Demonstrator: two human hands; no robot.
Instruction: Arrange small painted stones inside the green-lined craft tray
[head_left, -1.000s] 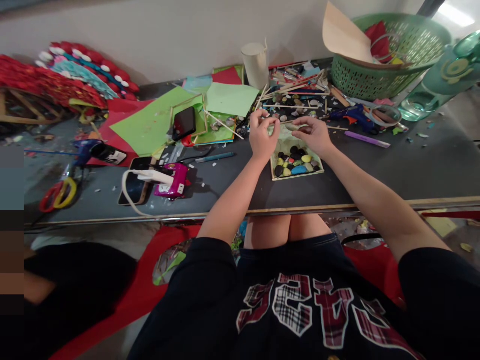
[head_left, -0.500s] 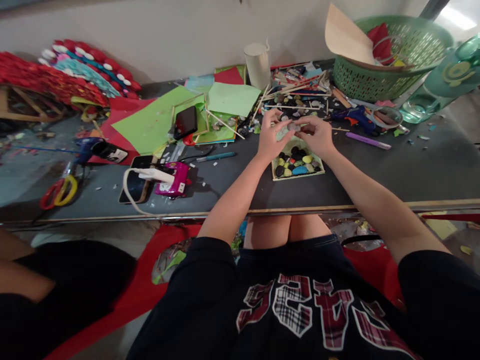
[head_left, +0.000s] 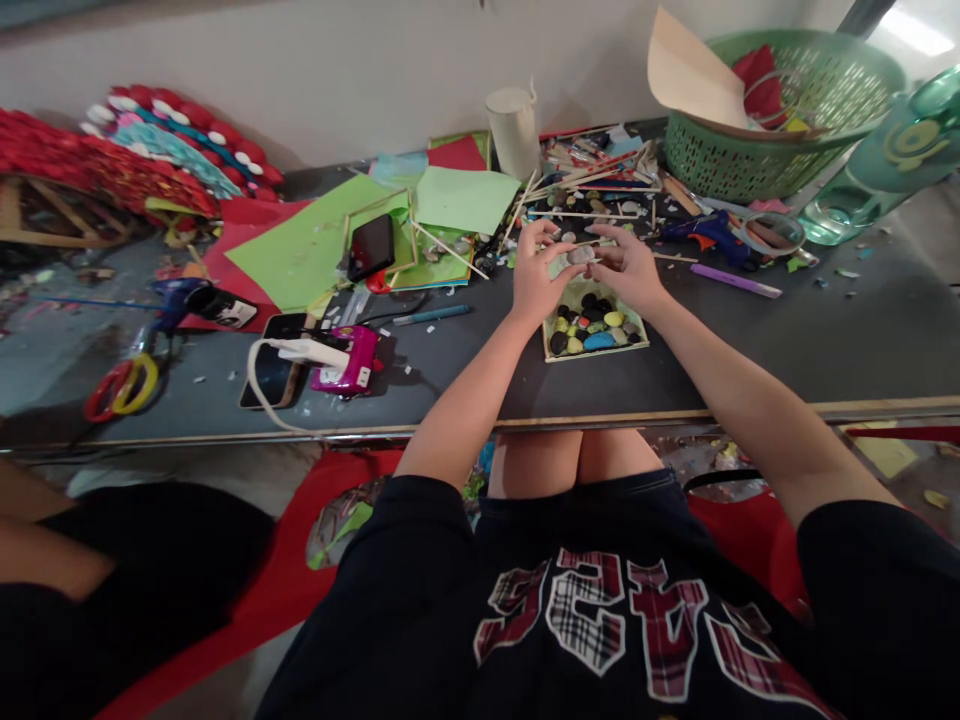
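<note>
Over the far end of a shallow pale-rimmed box, my left hand and my right hand meet, fingers bent in a pinch. Between their fingertips is a pale grey pebble, gripped from both sides. A whitish patch also shows inside my left fingers; its kind I cannot make out. The box below holds several pebbles: black ones, yellow ones and a large blue pebble. My hands cover its far edge.
Thin sticks and loose stones lie behind my hands, near a white cup. Right are a glue gun, purple pen, green basket and bottle. Left are green paper, a pink adapter and scissors.
The right fingers have shifted slightly upward and spread a little around the pebble. The grey pebble has moved slightly left. The box has stayed in place.
</note>
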